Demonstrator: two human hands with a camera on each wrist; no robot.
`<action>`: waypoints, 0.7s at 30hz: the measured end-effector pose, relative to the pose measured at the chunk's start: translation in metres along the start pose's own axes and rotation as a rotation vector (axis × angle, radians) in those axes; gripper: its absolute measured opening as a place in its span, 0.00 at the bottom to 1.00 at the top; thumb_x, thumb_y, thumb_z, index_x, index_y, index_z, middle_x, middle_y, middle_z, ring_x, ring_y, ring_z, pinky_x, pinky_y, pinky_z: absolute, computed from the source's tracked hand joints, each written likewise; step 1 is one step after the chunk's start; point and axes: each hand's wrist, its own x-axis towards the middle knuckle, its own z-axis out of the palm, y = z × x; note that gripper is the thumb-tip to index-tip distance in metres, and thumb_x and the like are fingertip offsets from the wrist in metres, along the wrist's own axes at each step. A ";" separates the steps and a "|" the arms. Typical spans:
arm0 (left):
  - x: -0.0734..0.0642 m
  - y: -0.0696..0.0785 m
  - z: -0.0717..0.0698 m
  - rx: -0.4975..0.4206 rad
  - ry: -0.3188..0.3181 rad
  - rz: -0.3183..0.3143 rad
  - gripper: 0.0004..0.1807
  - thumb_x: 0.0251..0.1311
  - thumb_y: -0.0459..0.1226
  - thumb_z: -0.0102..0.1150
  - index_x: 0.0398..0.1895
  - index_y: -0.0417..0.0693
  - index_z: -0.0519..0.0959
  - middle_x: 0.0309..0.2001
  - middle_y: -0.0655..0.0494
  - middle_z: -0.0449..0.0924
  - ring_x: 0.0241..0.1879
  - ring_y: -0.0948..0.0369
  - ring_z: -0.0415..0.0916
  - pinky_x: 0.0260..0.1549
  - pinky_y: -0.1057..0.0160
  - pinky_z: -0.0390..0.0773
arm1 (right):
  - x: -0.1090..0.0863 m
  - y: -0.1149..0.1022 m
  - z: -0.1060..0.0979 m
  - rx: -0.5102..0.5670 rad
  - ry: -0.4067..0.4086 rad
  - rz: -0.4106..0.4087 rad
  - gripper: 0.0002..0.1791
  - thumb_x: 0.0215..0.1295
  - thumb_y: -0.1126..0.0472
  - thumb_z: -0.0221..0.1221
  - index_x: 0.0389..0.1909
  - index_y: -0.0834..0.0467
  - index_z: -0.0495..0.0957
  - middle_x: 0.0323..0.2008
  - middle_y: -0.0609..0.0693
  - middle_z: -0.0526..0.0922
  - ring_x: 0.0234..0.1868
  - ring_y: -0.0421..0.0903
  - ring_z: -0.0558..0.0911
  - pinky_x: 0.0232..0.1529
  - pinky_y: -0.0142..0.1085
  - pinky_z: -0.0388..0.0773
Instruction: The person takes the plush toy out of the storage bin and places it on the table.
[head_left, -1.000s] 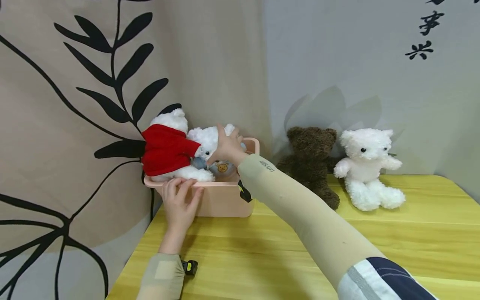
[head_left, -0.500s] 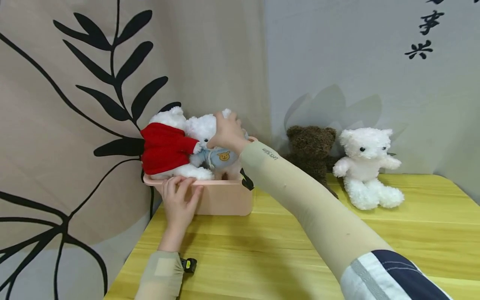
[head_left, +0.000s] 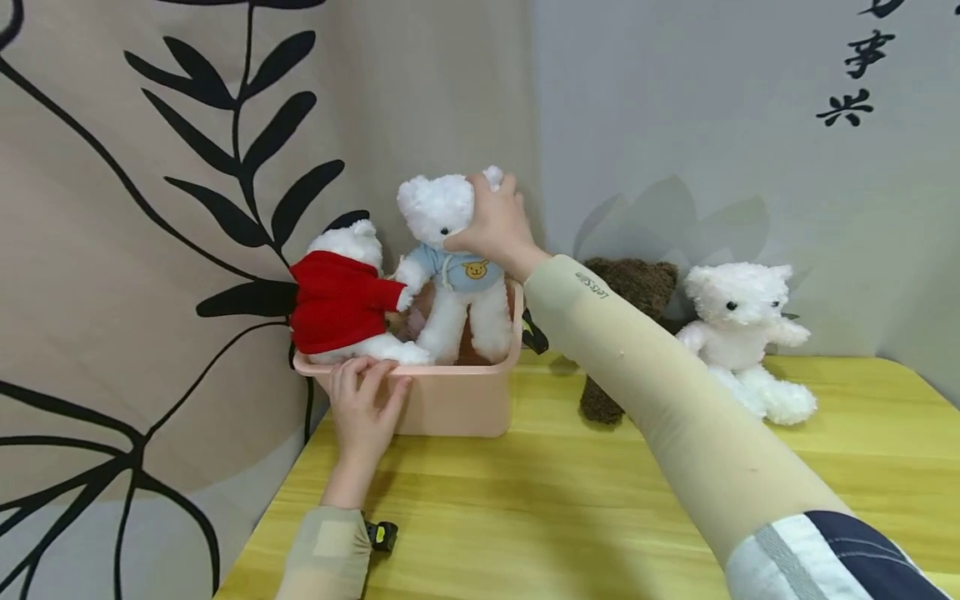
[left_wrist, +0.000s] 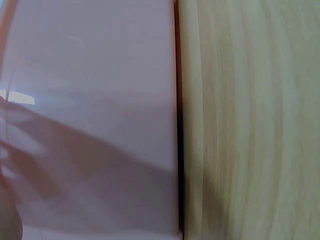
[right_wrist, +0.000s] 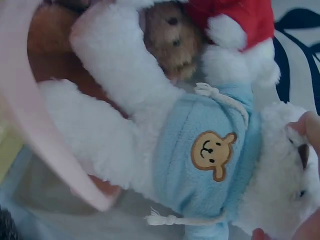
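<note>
We see the right hand [head_left: 495, 218] gripping the head of a fluffy white plush bear in a light-blue top [head_left: 468, 279]. The bear is upright over a pink plastic bin [head_left: 453, 404], its legs inside the rim; whether its feet touch anything below, we cannot tell. The hand covers part of the bear's face, and the right-wrist view cuts off the top of its head. Our left hand [head_left: 363, 408] rests on the bin's front rim, but we cannot tell whether its fingertips curl over; the left-wrist view shows just a sliver of it. Beside the held bear, a white plush toy in a red top [head_left: 341, 300] sits turned away. A tan plush face [right_wrist: 172, 45] peeks out between them, mostly hidden. Our right forearm hides much of a dark-brown plush bear [head_left: 641, 287] and overlaps an unclothed white plush bear [head_left: 738, 312].
</note>
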 end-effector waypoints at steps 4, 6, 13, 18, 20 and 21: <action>0.002 -0.001 -0.002 -0.001 0.008 -0.014 0.19 0.62 0.51 0.60 0.38 0.43 0.82 0.40 0.40 0.73 0.43 0.42 0.68 0.48 0.44 0.61 | 0.006 0.007 -0.015 0.037 0.069 0.029 0.54 0.45 0.43 0.70 0.73 0.45 0.54 0.66 0.58 0.52 0.60 0.53 0.63 0.53 0.43 0.71; 0.004 -0.001 -0.003 -0.006 0.009 -0.022 0.19 0.62 0.51 0.60 0.38 0.43 0.82 0.40 0.40 0.74 0.43 0.42 0.68 0.47 0.44 0.61 | 0.007 0.012 -0.017 0.062 0.092 0.037 0.53 0.46 0.42 0.70 0.73 0.45 0.54 0.68 0.57 0.50 0.63 0.52 0.61 0.55 0.42 0.70; 0.001 0.002 -0.001 -0.019 -0.018 -0.027 0.19 0.62 0.51 0.61 0.38 0.43 0.82 0.39 0.40 0.73 0.42 0.42 0.68 0.46 0.45 0.62 | 0.006 0.035 -0.005 0.015 0.082 0.047 0.56 0.48 0.40 0.68 0.75 0.50 0.49 0.74 0.52 0.40 0.67 0.57 0.58 0.59 0.47 0.67; 0.000 0.002 0.001 -0.013 -0.006 -0.030 0.19 0.61 0.51 0.61 0.38 0.43 0.82 0.39 0.41 0.74 0.42 0.42 0.69 0.47 0.45 0.61 | 0.007 0.042 -0.002 -0.024 0.054 0.097 0.59 0.50 0.35 0.64 0.77 0.45 0.39 0.75 0.55 0.34 0.69 0.61 0.56 0.58 0.55 0.66; 0.000 0.002 0.001 -0.009 -0.008 -0.030 0.18 0.61 0.50 0.62 0.37 0.43 0.82 0.39 0.41 0.74 0.42 0.42 0.69 0.47 0.44 0.61 | 0.006 0.045 -0.001 -0.021 0.043 0.103 0.62 0.49 0.34 0.65 0.77 0.42 0.35 0.75 0.56 0.32 0.69 0.62 0.56 0.58 0.56 0.66; -0.001 0.003 0.000 -0.009 -0.010 -0.030 0.18 0.61 0.50 0.62 0.37 0.43 0.82 0.39 0.41 0.74 0.42 0.42 0.69 0.47 0.44 0.61 | 0.005 0.047 0.000 -0.018 0.041 0.100 0.64 0.48 0.34 0.66 0.77 0.41 0.33 0.75 0.56 0.32 0.69 0.62 0.56 0.58 0.56 0.66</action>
